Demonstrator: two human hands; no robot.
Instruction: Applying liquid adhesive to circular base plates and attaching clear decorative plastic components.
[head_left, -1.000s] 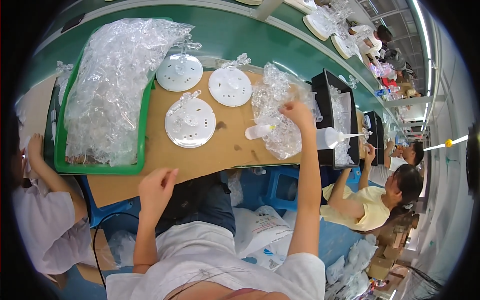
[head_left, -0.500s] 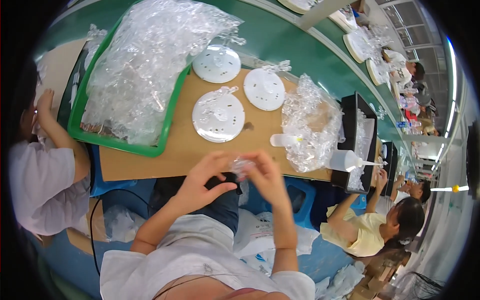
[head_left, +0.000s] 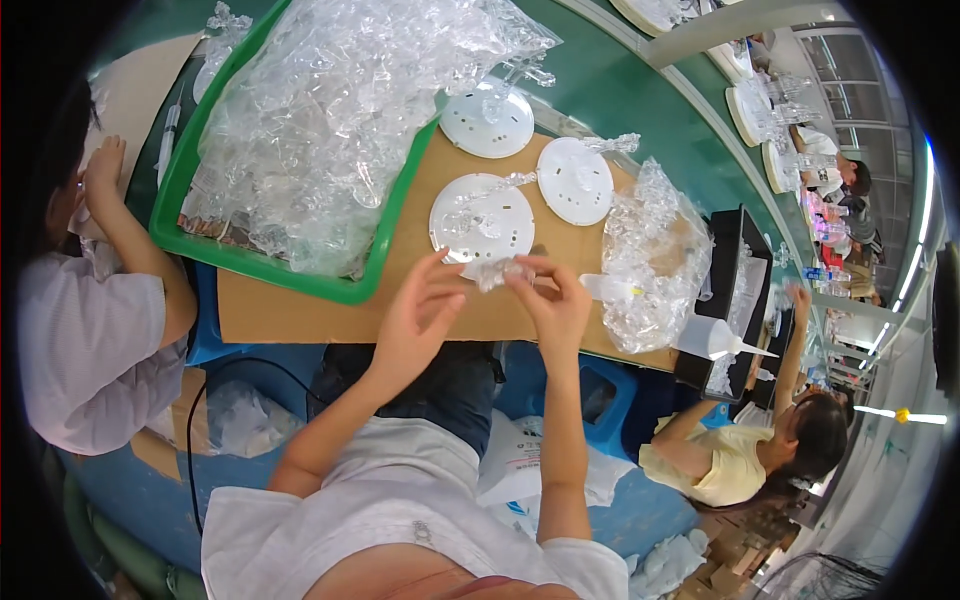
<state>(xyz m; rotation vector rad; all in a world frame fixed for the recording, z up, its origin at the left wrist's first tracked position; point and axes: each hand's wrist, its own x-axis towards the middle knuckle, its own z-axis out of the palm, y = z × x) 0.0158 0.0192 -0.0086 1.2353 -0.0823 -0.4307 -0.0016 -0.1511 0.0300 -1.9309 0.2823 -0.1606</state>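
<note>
A small clear plastic piece [head_left: 492,273] is pinched between the thumb and fingers of my right hand [head_left: 557,302], just in front of the nearest white disc. My left hand [head_left: 418,312] is at the piece's left end, its thumb standing apart from its fingers; whether the fingertips touch the piece I cannot tell. Beyond both hands lies the round white disc [head_left: 470,237] with small slots and holes, a clear plastic part standing on it. Two similar discs, the back one [head_left: 487,135] and the right one [head_left: 590,195], also carry clear parts.
A green tray [head_left: 345,288] heaped with bagged clear parts stands left on the cardboard [head_left: 290,320]. To the right are a clear bag of parts [head_left: 650,290], a white nozzle bottle [head_left: 708,337] and a black bin [head_left: 762,250]. People sit on both sides.
Both hands have moved forward over the cardboard, toward the nearest disc, with the clear piece. My left fingers have spread. The whole view has shifted slightly. The right-hand neighbour has raised an arm.
</note>
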